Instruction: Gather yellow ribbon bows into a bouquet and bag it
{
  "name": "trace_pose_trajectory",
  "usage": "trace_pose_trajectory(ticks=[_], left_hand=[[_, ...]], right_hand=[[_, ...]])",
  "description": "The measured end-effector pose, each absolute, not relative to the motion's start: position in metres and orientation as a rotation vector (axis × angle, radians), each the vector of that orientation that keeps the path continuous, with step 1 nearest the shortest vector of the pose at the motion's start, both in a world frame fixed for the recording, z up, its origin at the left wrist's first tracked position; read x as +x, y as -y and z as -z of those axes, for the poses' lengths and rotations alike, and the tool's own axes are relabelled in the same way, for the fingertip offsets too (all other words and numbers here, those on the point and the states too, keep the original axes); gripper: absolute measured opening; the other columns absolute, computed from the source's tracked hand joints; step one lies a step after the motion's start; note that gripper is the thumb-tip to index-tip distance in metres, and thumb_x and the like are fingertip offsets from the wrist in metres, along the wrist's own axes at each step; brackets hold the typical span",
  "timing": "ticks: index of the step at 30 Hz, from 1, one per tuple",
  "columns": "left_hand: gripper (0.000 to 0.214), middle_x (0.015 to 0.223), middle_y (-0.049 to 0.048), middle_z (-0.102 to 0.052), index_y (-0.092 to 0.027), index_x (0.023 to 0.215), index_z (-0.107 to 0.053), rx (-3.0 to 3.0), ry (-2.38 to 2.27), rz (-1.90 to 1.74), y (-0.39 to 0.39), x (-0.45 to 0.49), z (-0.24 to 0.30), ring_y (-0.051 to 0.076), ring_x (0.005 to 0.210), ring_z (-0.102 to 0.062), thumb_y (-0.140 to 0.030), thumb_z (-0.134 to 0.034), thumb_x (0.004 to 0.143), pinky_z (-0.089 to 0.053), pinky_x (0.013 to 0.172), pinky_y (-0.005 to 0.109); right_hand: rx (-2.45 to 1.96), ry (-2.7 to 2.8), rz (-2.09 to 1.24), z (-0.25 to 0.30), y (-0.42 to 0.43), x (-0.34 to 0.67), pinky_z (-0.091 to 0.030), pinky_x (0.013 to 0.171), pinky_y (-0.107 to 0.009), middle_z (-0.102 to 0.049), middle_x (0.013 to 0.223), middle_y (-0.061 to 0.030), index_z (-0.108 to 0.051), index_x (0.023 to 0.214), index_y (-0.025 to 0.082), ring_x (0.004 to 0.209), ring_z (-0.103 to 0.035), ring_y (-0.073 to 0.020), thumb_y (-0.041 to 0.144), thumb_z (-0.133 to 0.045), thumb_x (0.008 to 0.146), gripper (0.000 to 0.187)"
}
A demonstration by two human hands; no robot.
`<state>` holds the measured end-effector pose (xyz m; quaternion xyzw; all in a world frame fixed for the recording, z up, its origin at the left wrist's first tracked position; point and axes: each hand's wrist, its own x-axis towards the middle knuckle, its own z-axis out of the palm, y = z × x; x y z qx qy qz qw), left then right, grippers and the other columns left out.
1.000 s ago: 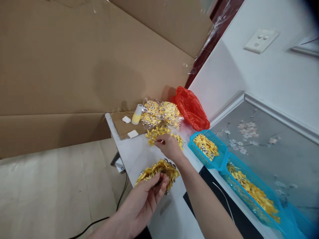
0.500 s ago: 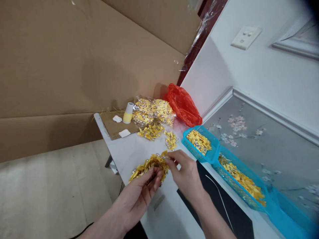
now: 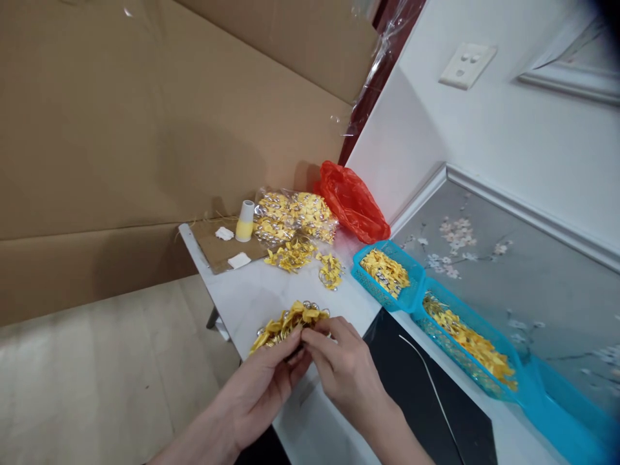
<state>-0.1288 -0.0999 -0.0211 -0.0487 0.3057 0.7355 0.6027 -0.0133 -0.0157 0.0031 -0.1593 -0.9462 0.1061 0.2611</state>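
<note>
Nearest the camera, at the front edge of the white table (image 3: 242, 298), the left hand (image 3: 261, 387) and the right hand (image 3: 345, 371) meet on a bundle of yellow tags (image 3: 289, 319) with small metal rings. The left hand's fingers curl around the bundle from below, with the thumb on top. The right hand's thumb and fingertips pinch the bundle's near edge, just beside the left thumb. The bundle rests low over the tabletop, held between both hands.

To the right, a thin white cord (image 3: 429, 381) lies across a black surface (image 3: 387, 349). Beyond it, two blue baskets stand end to end along the wall, the long basket (image 3: 520, 387) and the smaller basket (image 3: 361, 279), both holding yellow pieces.

Farther up the table lie a small heap of tags (image 3: 330, 270) and a loose pile (image 3: 290, 255), then a clear bag of tags (image 3: 293, 214), a red plastic bag (image 3: 353, 203) and a yellow-and-white cup (image 3: 245, 221) on a cardboard sheet (image 3: 213, 248). Cardboard panels (image 3: 145, 129) stand behind, and a wall switch (image 3: 467, 64) sits high on the right.
</note>
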Motion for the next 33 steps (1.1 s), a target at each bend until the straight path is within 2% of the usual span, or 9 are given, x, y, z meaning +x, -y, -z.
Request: trace_pose_trajectory(ticks=[7, 10, 12, 14, 18, 21, 25, 29, 33], left_hand=[[0.013, 0.091, 0.0077, -0.069, -0.011, 0.089, -0.071, -0.132, -0.727, -1.674, 0.103, -0.129, 0.027, 0.010, 0.071, -0.063, -0.007, -0.060, 0.082, -0.056, 0.070, 0.024], [0.013, 0.092, 0.0067, -0.069, -0.012, 0.092, -0.071, -0.099, -0.753, -1.647, 0.104, -0.131, 0.025, 0.009, 0.068, -0.061, -0.011, -0.062, 0.082, -0.054, 0.064, 0.020], [0.016, 0.094, 0.0066, -0.068, -0.013, 0.097, -0.069, -0.051, -0.769, -1.633, 0.104, -0.132, 0.023, 0.008, 0.068, -0.060, -0.015, -0.064, 0.082, -0.051, 0.058, 0.017], [0.017, 0.088, 0.0058, -0.067, -0.011, 0.097, -0.068, -0.036, -0.779, -1.632, 0.104, -0.134, 0.021, 0.007, 0.064, -0.059, -0.017, -0.064, 0.082, -0.049, 0.051, 0.015], [0.009, 0.070, 0.0041, -0.061, -0.004, 0.084, -0.067, -0.220, -0.703, -1.629, 0.104, -0.139, 0.014, 0.004, 0.050, -0.053, -0.009, -0.059, 0.084, -0.045, 0.041, 0.012], [0.012, 0.070, 0.0071, -0.063, -0.002, 0.081, -0.065, -0.331, -0.692, -1.638, 0.102, -0.140, 0.010, 0.006, 0.053, -0.060, -0.005, -0.054, 0.086, -0.052, 0.049, 0.012], [0.014, 0.090, 0.0156, -0.069, -0.002, 0.093, -0.064, -0.402, -0.715, -1.714, 0.099, -0.139, 0.008, 0.015, 0.073, -0.070, -0.002, -0.053, 0.085, -0.060, 0.064, 0.021], [0.016, 0.094, 0.0183, -0.070, -0.001, 0.097, -0.063, -0.435, -0.700, -1.722, 0.100, -0.136, 0.010, 0.018, 0.076, -0.071, -0.001, -0.055, 0.083, -0.061, 0.066, 0.023], [0.016, 0.092, 0.0180, -0.070, -0.002, 0.097, -0.064, -0.422, -0.699, -1.694, 0.102, -0.136, 0.013, 0.016, 0.073, -0.070, -0.002, -0.056, 0.083, -0.061, 0.064, 0.023]], right_hand=[[-0.459, 2.627, -0.343, -0.008, 0.018, -0.014, -0.042, 0.075, -0.034, -0.064, 0.091, -0.0037, -0.059, 0.102, 0.023, 0.083, -0.056, -0.0209, 0.014, -0.048, 0.090, 0.018], [-0.497, 2.673, -0.408, -0.013, 0.018, -0.014, -0.042, 0.074, -0.035, -0.065, 0.092, -0.0031, -0.057, 0.104, 0.023, 0.084, -0.057, -0.0216, 0.015, -0.053, 0.088, 0.018], [-0.515, 2.656, -0.521, -0.019, 0.014, -0.013, -0.044, 0.074, -0.034, -0.066, 0.093, -0.0029, -0.055, 0.109, 0.022, 0.084, -0.059, -0.0212, 0.017, -0.056, 0.086, 0.023], [-0.502, 2.584, -0.698, -0.027, 0.007, -0.014, -0.046, 0.075, -0.031, -0.067, 0.094, -0.0021, -0.056, 0.108, 0.022, 0.084, -0.060, -0.0187, 0.019, -0.058, 0.086, 0.023], [-0.504, 2.388, -0.981, -0.036, -0.021, -0.028, -0.049, 0.067, -0.024, -0.067, 0.085, -0.0009, -0.063, 0.091, 0.020, 0.071, -0.062, -0.0132, 0.027, -0.057, 0.086, 0.010], [-0.623, 2.292, -0.985, -0.030, -0.046, -0.052, -0.049, 0.059, -0.023, -0.065, 0.076, -0.0008, -0.063, 0.088, 0.018, 0.061, -0.061, -0.0120, 0.030, -0.053, 0.087, 0.016], [-0.731, 2.327, -0.889, -0.007, -0.073, -0.092, -0.049, 0.063, -0.025, -0.066, 0.079, -0.0003, -0.066, 0.096, 0.020, 0.061, -0.060, -0.0123, 0.024, -0.058, 0.080, 0.017], [-0.826, 2.376, -0.817, 0.018, -0.089, -0.119, -0.046, 0.067, -0.029, -0.066, 0.080, -0.0016, -0.069, 0.090, 0.021, 0.063, -0.058, -0.0149, 0.022, -0.066, 0.071, 0.019], [-0.825, 2.389, -0.844, 0.032, -0.098, -0.129, -0.044, 0.071, -0.030, -0.065, 0.076, -0.0016, -0.070, 0.076, 0.021, 0.068, -0.057, -0.0168, 0.020, -0.066, 0.068, 0.009]])
